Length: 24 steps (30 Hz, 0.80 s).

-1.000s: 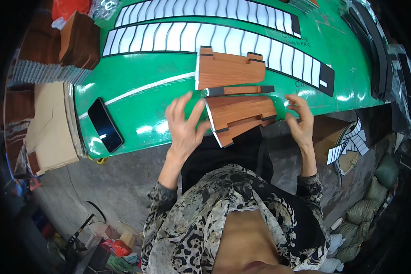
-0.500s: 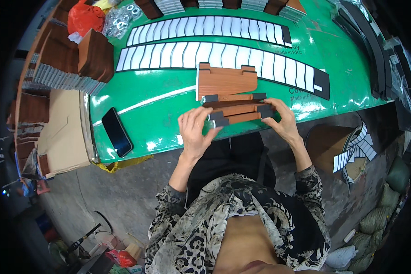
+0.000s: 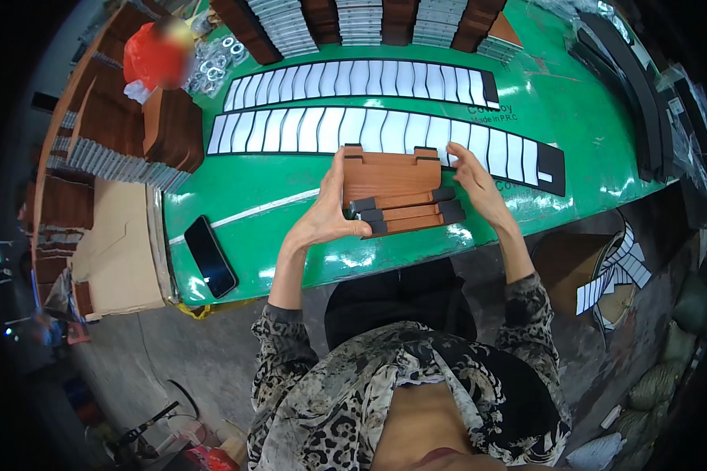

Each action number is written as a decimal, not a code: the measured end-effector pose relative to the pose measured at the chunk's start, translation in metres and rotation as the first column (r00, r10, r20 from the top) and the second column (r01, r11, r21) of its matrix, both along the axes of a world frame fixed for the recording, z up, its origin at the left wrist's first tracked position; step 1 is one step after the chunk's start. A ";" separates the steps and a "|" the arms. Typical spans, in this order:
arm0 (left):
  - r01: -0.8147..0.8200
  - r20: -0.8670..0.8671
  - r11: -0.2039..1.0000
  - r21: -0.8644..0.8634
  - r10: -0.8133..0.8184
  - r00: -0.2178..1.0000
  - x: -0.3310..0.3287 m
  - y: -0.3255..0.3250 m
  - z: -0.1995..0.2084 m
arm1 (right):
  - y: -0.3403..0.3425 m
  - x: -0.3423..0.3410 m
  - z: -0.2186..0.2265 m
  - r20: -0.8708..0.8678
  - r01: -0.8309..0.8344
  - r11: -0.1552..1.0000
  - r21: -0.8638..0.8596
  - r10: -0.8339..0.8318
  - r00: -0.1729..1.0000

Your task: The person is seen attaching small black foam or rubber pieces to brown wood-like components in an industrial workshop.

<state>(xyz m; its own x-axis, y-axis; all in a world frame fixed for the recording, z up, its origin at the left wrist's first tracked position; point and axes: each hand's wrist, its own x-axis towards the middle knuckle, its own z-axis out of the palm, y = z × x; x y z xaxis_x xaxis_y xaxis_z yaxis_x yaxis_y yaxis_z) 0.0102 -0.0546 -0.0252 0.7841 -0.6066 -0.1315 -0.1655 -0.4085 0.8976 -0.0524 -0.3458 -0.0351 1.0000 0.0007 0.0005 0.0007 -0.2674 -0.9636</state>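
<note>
Several brown wood-grain panels [image 3: 393, 174] with notched edges and dark corner strips are gathered near the table's front edge. One lies flatter at the back, while two narrow edges [image 3: 408, 213] with black ends stand in front of it. My left hand [image 3: 320, 212] clasps the group at its left side, fingers along the back panel's edge and thumb at the near corner. My right hand [image 3: 483, 192] is just beyond the right side, fingers apart and holding nothing. Behind the panels lie two long black strips [image 3: 550, 167] bearing rows of white wavy-edged stickers [image 3: 314, 129].
A dark phone [image 3: 210, 257] lies at left on the green table [image 3: 291, 263], beside cardboard [image 3: 118, 243]. Stacked brown panels [image 3: 173, 129] stand at left and along the back. A red bag [image 3: 151, 59] and metal rings [image 3: 212, 67] sit far left. Black strips [image 3: 620, 94] lie at right.
My left hand has slid forward along the panels' left side. My right hand has let go of the front pieces and moved off to the right. The front pieces now sit closer to the back panel.
</note>
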 end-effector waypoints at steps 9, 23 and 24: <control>-0.172 -0.112 0.951 -0.255 0.148 0.983 -0.015 -0.012 -0.011 | 0.021 0.019 -0.029 0.002 0.222 0.975 -0.018 -0.222 0.975; -0.282 0.192 0.888 -0.364 0.368 0.910 -0.052 -0.019 -0.039 | 0.050 -0.043 -0.025 0.156 0.107 0.871 0.479 -0.204 0.967; -0.285 0.187 0.888 -0.360 0.368 0.911 -0.057 -0.022 -0.046 | 0.059 -0.044 -0.025 0.182 0.141 0.844 0.517 -0.270 0.946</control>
